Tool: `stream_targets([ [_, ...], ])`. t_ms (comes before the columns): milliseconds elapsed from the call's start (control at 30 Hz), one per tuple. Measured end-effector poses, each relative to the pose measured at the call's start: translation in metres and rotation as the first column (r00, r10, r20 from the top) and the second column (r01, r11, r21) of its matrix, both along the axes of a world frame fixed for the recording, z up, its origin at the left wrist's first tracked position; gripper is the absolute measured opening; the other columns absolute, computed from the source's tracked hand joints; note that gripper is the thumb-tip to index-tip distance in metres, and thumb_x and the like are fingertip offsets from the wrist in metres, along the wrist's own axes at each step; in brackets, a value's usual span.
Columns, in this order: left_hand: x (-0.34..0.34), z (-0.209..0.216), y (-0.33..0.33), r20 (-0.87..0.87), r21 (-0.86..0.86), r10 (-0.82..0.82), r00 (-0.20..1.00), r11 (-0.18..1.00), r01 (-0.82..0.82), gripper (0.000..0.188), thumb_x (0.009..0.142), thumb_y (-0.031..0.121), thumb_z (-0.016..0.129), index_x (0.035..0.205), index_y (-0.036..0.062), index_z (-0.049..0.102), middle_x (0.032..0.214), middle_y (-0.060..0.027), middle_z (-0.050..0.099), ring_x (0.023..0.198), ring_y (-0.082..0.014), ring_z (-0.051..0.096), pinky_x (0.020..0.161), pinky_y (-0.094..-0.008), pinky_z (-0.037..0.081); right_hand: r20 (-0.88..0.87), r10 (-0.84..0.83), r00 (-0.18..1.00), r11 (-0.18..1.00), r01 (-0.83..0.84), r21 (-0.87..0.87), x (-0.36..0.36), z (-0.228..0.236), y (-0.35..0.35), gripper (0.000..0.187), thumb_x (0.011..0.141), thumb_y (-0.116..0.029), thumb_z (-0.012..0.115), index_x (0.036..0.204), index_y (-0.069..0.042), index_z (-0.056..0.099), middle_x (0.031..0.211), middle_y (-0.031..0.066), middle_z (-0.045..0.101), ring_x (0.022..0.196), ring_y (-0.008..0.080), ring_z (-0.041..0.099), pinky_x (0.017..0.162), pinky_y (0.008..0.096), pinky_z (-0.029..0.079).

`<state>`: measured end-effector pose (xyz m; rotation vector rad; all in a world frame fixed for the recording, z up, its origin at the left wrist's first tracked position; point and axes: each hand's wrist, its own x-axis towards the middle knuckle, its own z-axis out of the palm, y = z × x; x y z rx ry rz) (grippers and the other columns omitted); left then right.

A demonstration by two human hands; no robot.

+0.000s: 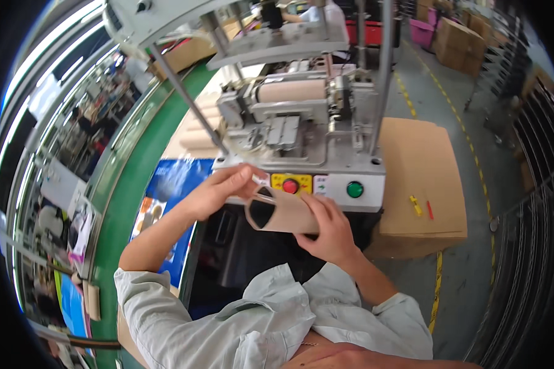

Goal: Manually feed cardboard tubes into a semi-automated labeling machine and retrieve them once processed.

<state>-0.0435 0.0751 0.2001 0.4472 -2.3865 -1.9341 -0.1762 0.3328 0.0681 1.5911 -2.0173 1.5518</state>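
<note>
In front of the machine my right hand (332, 232) is wrapped round a beige tube (287, 213), whose open, dark-lined end faces left. My left hand (224, 187) is at that open end, thumb and fingers pinched together. Something small and white shows at its fingertips, too small to name. Beyond my hands stands a metal press machine (351, 161). Another beige tube (292, 91) lies across its holder. On the machine's front panel are a red button (290, 186) and a green button (354, 189), just past the tube I hold.
A cardboard box (421, 166) stands at the right, with a small yellow tool (416, 206) and a red stick (429, 210) on top. More beige tubes (198, 139) lie left of the machine, behind a blue sheet (181, 184). Metal posts (381, 80) rise from the machine's base.
</note>
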Motion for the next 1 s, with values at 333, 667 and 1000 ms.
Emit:
stream_targets([
  [333, -0.259, 0.003, -0.157, -0.034, -0.983, -0.449, 0.893, 0.178, 0.052, 0.055, 0.101, 0.034, 0.074, 0.144, 0.0035, 0.06, 0.139, -0.0174, 0.069, 0.122, -0.0413, 0.065, 0.109, -0.0466, 0.05, 0.689, 0.716, 0.11, 0.694, -0.01, -0.72, -0.006, -0.09, 0.037, 0.076, 0.103, -0.043, 0.061, 0.16, 0.002, 0.043, 0.144, 0.0237, 0.063, 0.12, 0.0417, 0.069, 0.1, 0.0511, 0.057],
  [667, -0.205, 0.014, -0.096, -0.436, -0.899, -0.48, 0.761, 0.193, -0.394, 0.076, 0.083, 0.02, 0.085, 0.15, 0.0036, 0.052, 0.134, -0.0191, 0.062, 0.113, -0.0406, 0.064, 0.101, -0.0465, 0.051, 0.787, 0.463, 0.407, 0.835, 0.096, -0.542, -0.061, -0.1, 0.038, 0.072, 0.099, -0.039, 0.078, 0.154, 0.002, 0.052, 0.135, 0.0201, 0.071, 0.114, 0.0333, 0.072, 0.099, 0.0474, 0.058],
  [1000, 0.02, -0.138, -0.053, -0.265, -0.774, -0.669, 0.694, 0.577, 0.261, 0.067, 0.067, 0.025, 0.085, 0.127, 0.0051, 0.062, 0.12, -0.0125, 0.072, 0.095, -0.0327, 0.07, 0.089, -0.0416, 0.057, -0.541, -0.196, 0.818, 0.936, 0.32, 0.146, -0.145, 0.133, -0.109, 0.079, 0.083, -0.03, 0.088, 0.155, -0.01, 0.059, 0.131, 0.0125, 0.071, 0.114, 0.0346, 0.066, 0.101, 0.0434, 0.051],
])
